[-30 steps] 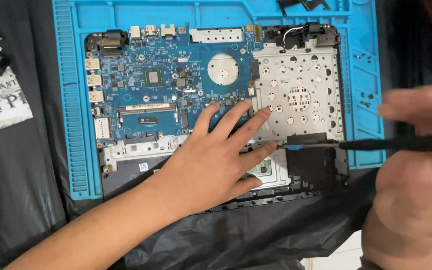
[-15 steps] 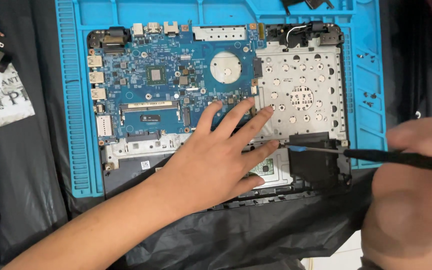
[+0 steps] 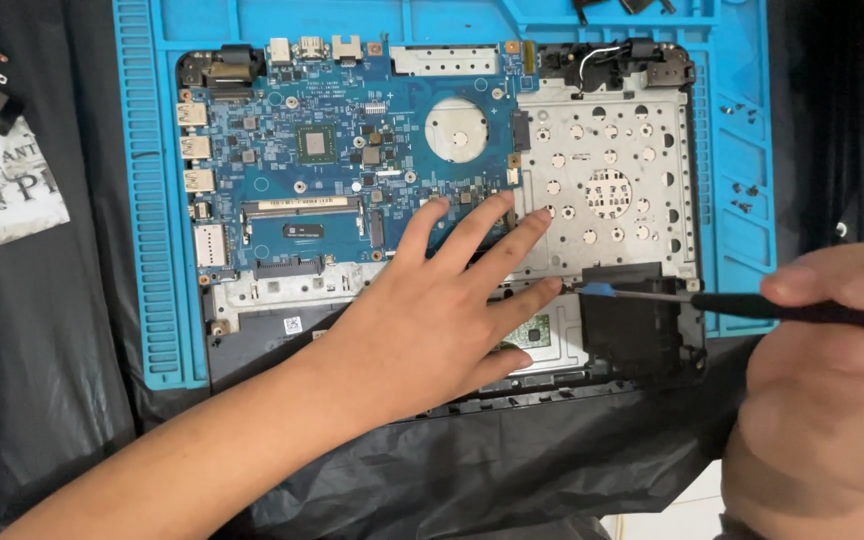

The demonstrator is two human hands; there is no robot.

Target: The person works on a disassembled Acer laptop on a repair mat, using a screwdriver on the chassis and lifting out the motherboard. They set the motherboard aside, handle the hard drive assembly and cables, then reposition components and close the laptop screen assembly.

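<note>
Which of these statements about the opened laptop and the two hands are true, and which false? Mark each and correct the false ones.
1. The left hand lies flat on the blue circuit board. True.
2. The right hand holds a hammer. False: it holds a thin black screwdriver.
3. The laptop rests on a red mat. False: the mat is blue.
4. The screwdriver's tip sits close to the left fingertips. True.
</note>
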